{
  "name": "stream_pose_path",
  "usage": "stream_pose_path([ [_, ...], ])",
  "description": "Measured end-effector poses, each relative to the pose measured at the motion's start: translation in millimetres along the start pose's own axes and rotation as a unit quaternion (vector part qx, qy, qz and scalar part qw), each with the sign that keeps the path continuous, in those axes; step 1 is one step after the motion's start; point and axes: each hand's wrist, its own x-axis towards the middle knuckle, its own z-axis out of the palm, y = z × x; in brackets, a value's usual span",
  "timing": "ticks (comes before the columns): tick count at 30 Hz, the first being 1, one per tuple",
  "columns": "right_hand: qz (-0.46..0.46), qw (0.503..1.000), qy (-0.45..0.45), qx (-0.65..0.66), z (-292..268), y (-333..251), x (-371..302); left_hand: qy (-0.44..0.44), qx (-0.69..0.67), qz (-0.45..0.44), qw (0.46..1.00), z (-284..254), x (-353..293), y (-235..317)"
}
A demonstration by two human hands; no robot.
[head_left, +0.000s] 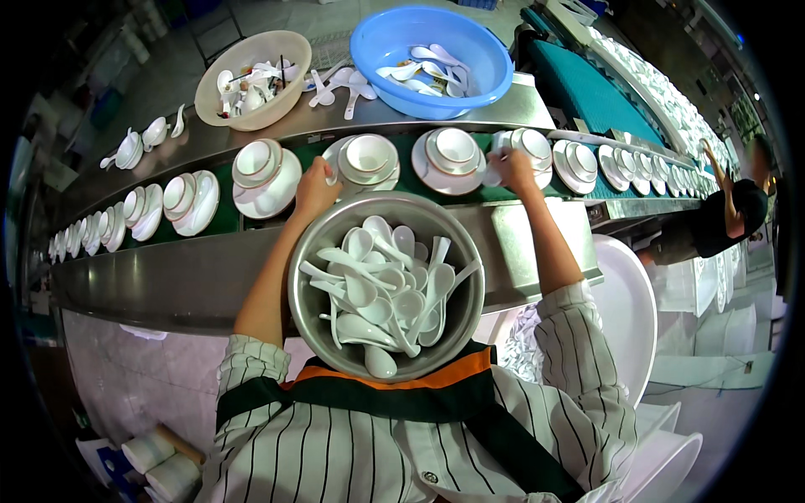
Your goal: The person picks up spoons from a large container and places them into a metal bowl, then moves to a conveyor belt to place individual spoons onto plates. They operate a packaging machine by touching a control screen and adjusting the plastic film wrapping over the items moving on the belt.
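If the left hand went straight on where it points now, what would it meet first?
Probably the white plate under the stacked bowls; depth is unclear, so the left hand may already touch it.

A: Take the spoon bowl as the clock's centre. What surrounds it?

B: Spoons are heaped in it, and the wearer's torso sits at six. Just beyond, a conveyor belt runs from nine over to past two, with dish sets lined along it.

A: The hands?

B: Left hand at eleven, by one set's edge; right hand between one and two, by another's.

A: Behind the belt?

B: A counter. On it, a first basin at eleven and a second basin just past twelve, spoons in both, loose spoons between them. Small bowls at ten.

A: Farther right?

B: A tub at three; a co-worker between two and three.
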Motion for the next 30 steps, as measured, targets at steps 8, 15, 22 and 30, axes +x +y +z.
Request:
stream_pose_path([
  [8,-0.045,0.993,-0.052,0.094,11.5,-74.1,-13.3,0.003,0.034,-0.046,0.998,-63.4,-41.9,15.9],
  [15,0.023,0.983,-0.171,0.065,-12.1,-44.3,-45.5,-0.193,-0.212,0.042,0.957,-73.9,-79.0,86.5],
  [22,-0.151,0.987,-0.041,0.028,-29.6,-82.7,-79.7,-0.242,-0.068,0.102,0.963,-68.6,-84.9,82.0],
  [30,-0.437,0.875,-0.189,-0.083,-83.2,-104.6,-121.2,-0.326,-0.080,0.150,0.930,-49.3,-73.7,109.4],
])
